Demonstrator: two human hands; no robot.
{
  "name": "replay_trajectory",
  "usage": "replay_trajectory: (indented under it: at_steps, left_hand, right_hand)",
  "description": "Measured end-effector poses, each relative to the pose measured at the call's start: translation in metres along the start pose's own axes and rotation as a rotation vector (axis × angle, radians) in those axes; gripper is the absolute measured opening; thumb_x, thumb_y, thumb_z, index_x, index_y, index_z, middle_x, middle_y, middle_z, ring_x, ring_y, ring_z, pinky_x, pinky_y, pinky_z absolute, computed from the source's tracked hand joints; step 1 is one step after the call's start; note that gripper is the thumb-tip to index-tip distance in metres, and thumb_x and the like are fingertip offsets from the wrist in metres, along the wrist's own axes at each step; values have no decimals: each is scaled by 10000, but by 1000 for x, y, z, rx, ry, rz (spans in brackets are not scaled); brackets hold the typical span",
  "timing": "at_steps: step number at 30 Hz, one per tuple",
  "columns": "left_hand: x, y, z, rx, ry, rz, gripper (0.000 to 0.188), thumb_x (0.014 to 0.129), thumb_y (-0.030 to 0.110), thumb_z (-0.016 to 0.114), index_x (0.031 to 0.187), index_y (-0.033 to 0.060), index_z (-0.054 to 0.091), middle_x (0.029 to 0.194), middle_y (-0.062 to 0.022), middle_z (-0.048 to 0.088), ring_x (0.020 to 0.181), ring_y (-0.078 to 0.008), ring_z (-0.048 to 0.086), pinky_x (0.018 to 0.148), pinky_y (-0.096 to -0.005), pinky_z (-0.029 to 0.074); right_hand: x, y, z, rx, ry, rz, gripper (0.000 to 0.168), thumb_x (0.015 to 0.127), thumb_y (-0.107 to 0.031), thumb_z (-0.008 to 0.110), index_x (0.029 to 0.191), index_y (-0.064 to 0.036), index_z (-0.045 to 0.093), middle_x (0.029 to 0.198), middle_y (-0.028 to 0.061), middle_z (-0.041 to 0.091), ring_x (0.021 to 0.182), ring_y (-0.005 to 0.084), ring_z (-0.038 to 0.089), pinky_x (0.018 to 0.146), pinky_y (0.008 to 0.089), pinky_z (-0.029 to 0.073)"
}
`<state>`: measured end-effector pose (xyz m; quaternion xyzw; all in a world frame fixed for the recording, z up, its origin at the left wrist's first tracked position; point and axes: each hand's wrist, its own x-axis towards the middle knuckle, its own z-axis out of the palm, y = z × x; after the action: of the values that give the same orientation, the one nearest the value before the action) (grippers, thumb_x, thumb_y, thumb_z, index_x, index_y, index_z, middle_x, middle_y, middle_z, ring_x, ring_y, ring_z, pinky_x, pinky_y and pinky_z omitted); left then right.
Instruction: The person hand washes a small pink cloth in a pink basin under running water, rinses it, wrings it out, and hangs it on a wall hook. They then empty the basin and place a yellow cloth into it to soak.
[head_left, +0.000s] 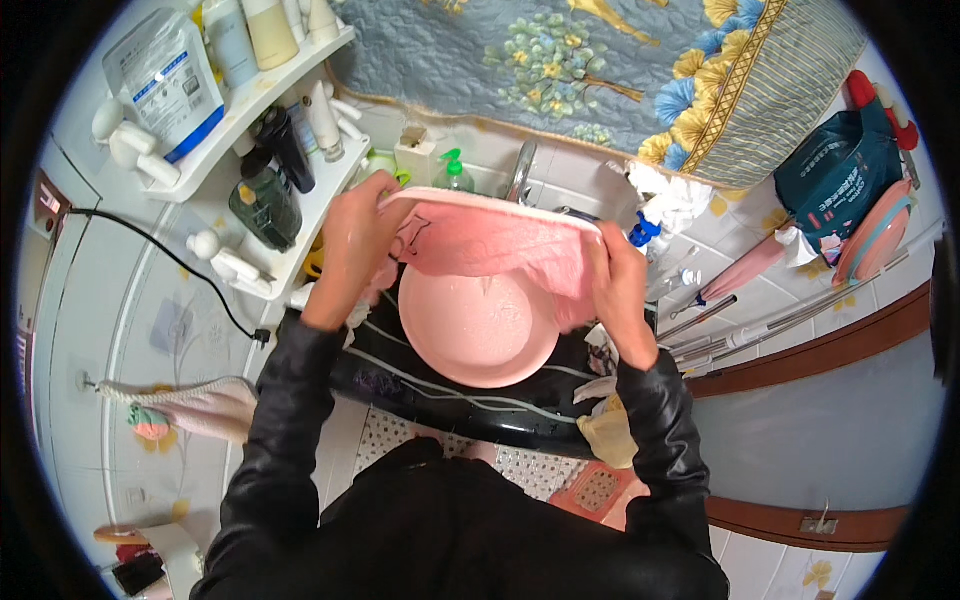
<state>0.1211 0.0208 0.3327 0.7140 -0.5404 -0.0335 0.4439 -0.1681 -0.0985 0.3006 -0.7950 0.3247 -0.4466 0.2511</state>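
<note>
A wet pink cloth (487, 244) with a white edge hangs stretched between my two hands. My left hand (358, 240) grips its left end, and my right hand (619, 289) grips its right end near the top edge. Below it is a round pink plastic basin (435, 349) with water in it, standing on a black counter (450, 420). The cloth hides the basin's far rim, and its lower right part hangs over the basin's right side. Behind the cloth a chrome faucet (521, 172) rises at the wall, its lower part hidden.
At the left, white wall shelves (247, 97) hold bottles and a pouch. A green pump bottle (454, 176) stands behind the cloth. Right of the basin are clear bottles (675, 283) and a yellowish cloth (609, 435) over the counter edge. A patterned quilted cover (555, 67) hangs above.
</note>
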Motion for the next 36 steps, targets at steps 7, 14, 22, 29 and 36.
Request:
replay_trajectory:
  at_steps: [7,14,22,29,36]
  left_hand:
    - [2,10,17,-314,-8,-109,194,929,169,608,932,-18,659,657,-86,601,582,-98,563,532,-300,450]
    - [-48,-58,107,-330,-340,1,314,843,215,697,1046,-20,644,878,-155,670,806,-239,639,741,-344,505]
    - [-73,-79,94,-449,-497,-317,328,874,217,711,1049,-53,647,960,-121,691,852,-186,647,793,-314,514]
    - [-90,-104,107,-389,-225,-372,202,908,155,647,978,-35,646,870,-63,673,751,-128,624,678,-278,513]
    - [-108,-111,111,-558,-237,-566,146,930,94,582,979,-35,628,840,-86,668,748,-190,655,667,-299,513]
  right_hand:
    - [5,15,30,281,25,123,299,1041,-250,529,892,8,558,672,73,482,676,107,407,603,302,394]
    - [-55,84,100,113,-257,288,301,957,-294,615,1024,-2,643,821,168,650,724,252,611,699,355,495]
    - [-72,70,74,232,-507,530,252,992,-193,616,1093,37,632,873,37,650,757,102,575,713,270,500]
    - [-105,51,71,397,-451,562,231,988,-193,616,1044,30,637,782,16,595,707,89,508,642,265,454]
    - [-159,50,90,611,-515,848,237,1011,-183,583,1129,16,632,872,21,608,732,94,574,659,238,494]
